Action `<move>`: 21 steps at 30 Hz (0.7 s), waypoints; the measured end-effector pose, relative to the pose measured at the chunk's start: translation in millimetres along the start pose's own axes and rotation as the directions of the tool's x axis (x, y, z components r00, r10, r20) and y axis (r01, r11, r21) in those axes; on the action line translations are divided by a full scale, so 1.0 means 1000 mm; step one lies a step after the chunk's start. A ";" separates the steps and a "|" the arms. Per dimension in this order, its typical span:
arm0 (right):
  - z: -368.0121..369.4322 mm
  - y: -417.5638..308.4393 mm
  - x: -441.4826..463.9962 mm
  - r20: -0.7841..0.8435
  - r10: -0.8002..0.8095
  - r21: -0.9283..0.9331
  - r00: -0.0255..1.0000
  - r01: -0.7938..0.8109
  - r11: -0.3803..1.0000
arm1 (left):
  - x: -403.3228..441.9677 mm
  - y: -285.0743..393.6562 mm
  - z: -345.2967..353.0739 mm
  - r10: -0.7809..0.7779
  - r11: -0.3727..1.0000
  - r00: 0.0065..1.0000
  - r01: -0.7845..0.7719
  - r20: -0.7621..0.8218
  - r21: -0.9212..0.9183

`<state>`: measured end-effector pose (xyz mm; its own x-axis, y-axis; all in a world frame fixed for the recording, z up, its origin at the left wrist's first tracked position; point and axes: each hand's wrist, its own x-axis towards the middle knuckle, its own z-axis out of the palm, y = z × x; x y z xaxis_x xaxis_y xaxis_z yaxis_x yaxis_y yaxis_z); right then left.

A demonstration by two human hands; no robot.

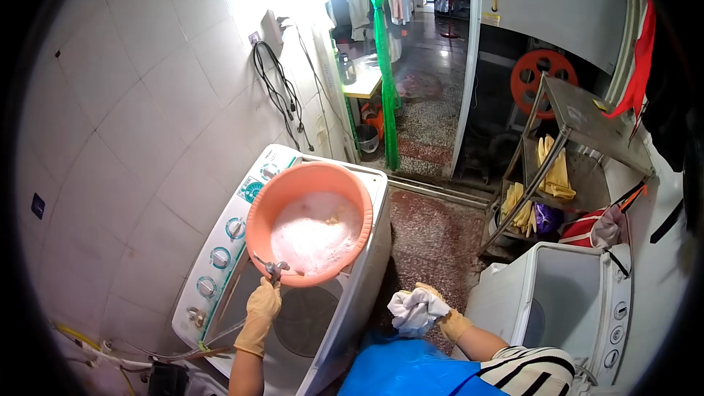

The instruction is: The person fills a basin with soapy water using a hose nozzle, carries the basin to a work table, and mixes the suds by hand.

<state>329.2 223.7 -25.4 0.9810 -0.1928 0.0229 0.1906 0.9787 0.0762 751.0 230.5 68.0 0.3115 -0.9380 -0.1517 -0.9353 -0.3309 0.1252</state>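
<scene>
My left hand, in a yellowish rubber glove, is closed on a small grey metal tap-like fitting at the near rim of an orange basin. Foamy, pinkish-white water fills the basin, with a small yellowish patch in the foam. The basin stands on top of a white washing machine with several knobs. My right hand, also gloved, grips a bunched white cloth above the floor, in front of my blue apron.
A second white machine stands open at right. Behind it, a metal rack holds yellow gloves and a purple item. A green curtain hangs in the doorway. Black cables hang on the tiled wall.
</scene>
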 end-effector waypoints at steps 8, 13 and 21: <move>-0.017 -0.007 0.004 0.144 0.145 0.123 0.979 -0.163 0.979 | -0.003 0.011 0.018 -0.094 0.995 0.990 0.091 -0.102 -0.031; -0.004 -0.007 0.009 0.047 0.115 0.056 0.992 -0.118 0.991 | -0.012 0.016 0.018 -0.083 0.996 0.988 0.076 -0.130 -0.054; -0.061 -0.020 0.016 -0.072 0.071 -0.118 0.995 -0.079 0.990 | -0.015 0.025 0.010 -0.123 0.988 0.988 0.113 -0.090 -0.109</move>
<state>343.2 205.2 -87.0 0.9921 -0.1177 -0.0437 0.1158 0.9923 -0.0438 721.4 237.7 63.4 0.4383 -0.8955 -0.0770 -0.8701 -0.4442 0.2133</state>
